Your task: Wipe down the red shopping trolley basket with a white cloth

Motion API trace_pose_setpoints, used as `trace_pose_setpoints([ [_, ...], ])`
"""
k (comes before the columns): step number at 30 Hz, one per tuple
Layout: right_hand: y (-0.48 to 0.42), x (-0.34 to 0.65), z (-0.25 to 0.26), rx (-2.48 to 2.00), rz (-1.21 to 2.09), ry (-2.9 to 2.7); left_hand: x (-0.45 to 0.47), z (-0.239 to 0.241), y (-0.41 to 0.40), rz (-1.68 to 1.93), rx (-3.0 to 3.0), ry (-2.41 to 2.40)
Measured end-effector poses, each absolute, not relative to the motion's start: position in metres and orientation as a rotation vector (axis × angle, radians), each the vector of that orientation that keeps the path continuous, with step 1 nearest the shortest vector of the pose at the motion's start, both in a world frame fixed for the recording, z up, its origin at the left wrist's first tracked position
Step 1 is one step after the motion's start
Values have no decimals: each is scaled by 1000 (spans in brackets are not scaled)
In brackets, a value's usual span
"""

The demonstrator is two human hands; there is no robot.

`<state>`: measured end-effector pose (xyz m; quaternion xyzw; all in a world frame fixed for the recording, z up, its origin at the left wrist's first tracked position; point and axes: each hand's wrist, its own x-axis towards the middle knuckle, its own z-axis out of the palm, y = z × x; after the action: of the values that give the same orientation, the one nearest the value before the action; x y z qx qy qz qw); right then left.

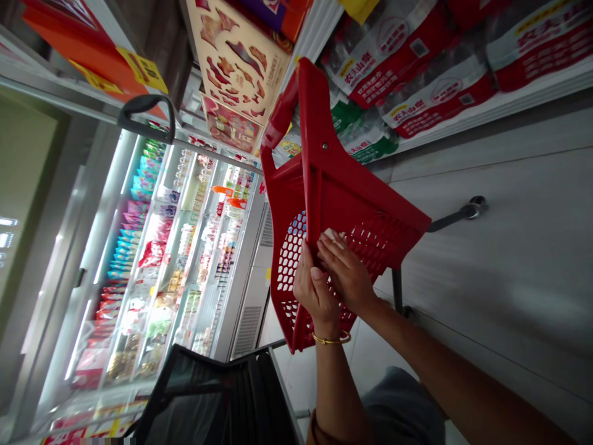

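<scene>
A: Nearest us come the left forearm [343,386] and right forearm [445,371], with a bangle [331,339] round the left wrist. How are the hands?

B: The left hand [317,289] and right hand [349,272] are close together, palms turned toward each other, fingers mostly straight. Neither is clenched. Whether anything is held between them, I can't tell.

A: And the cart?

B: The red cart [365,176] is directly beyond them, its holed wall behind the fingers and its handle [285,111] above and left of them. I can't make out whether the fingertips press on it or just pass in front.

A: What else is around?

B: Above and right of the hands, water packs [377,52] fill a shelf [440,128]; part of the cart stands in front of the nearest ones. Straight above the hands, past the handle, there's a snack box [236,52].

A: To their left?

B: A lit cooler [254,287] full of packets, well apart. Below and left of the hands, near the left wrist, sits a black bin [252,395].

A: And to their right?

B: Floor [500,266], with a wheel [477,207] sticking out beyond the cart. Under the forearms shows a knee [403,395].
</scene>
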<state>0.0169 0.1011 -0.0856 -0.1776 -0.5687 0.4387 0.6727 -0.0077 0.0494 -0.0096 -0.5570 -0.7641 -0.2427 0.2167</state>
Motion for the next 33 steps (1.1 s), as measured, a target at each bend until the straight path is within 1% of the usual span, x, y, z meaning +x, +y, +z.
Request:
trace_pose_setpoints([
  [3, 86, 18, -93, -345, 1031, -1302, -9, -10, 48, -660, -1551, -2103],
  [8, 84, 24, -96, -303, 1002, -1217, -11, -13, 49, -624, -1549, -2059],
  [13, 116, 31, -100, -633, 913, -999, -10, -16, 52, -503, -1522, -1991],
  [18, 142, 22, -111, -781, 953, -974, -6, -14, 53, -549, -1518, -2021],
  [23, 131, 14, -107, -779, 1039, -990, -3, -11, 54, -581, -1463, -2057],
  [33, 116, 15, -100, -674, 1036, -1049, -5, -15, 56, -503, -1459, -1992],
])
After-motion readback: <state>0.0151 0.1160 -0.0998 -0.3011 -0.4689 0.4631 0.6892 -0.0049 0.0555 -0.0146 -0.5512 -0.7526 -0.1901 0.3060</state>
